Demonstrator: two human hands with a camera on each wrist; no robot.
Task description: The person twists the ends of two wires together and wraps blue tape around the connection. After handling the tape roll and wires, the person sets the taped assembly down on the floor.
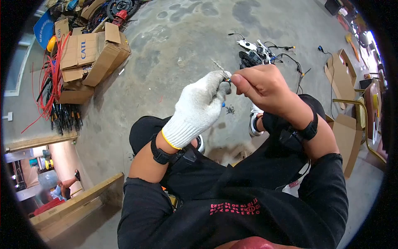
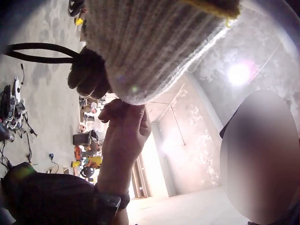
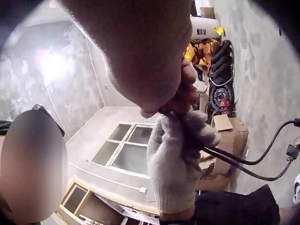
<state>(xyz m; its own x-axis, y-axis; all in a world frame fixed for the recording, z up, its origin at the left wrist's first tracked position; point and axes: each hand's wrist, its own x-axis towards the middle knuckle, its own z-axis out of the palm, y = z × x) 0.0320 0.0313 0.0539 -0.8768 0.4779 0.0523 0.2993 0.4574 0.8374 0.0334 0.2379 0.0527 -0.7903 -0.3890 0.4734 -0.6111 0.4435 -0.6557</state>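
Observation:
My left hand [image 1: 197,103] wears a white knit glove with a yellow-edged cuff and grips a black cable [image 2: 37,46], which loops out of the fist in the left wrist view. Thumb and curled fingers of my bare right hand [image 1: 265,85] meet the gloved fingertips, pinching at thin coloured wires [image 1: 227,79] there. The wire ends are mostly hidden between the fingers. Two black cable strands [image 3: 248,162] run from the glove toward connectors [image 3: 294,151] at the right edge of the right wrist view. Both hands are held above the floor, in front of the knees.
A white and black wired assembly [image 1: 255,52] lies on the concrete floor [image 1: 166,54] beyond the hands, with cables spread around it. Small black pieces [image 1: 230,110] lie near the feet. Cardboard boxes [image 1: 89,50] and red cable [image 1: 54,79] are at left; a chair [image 1: 365,112] stands at right.

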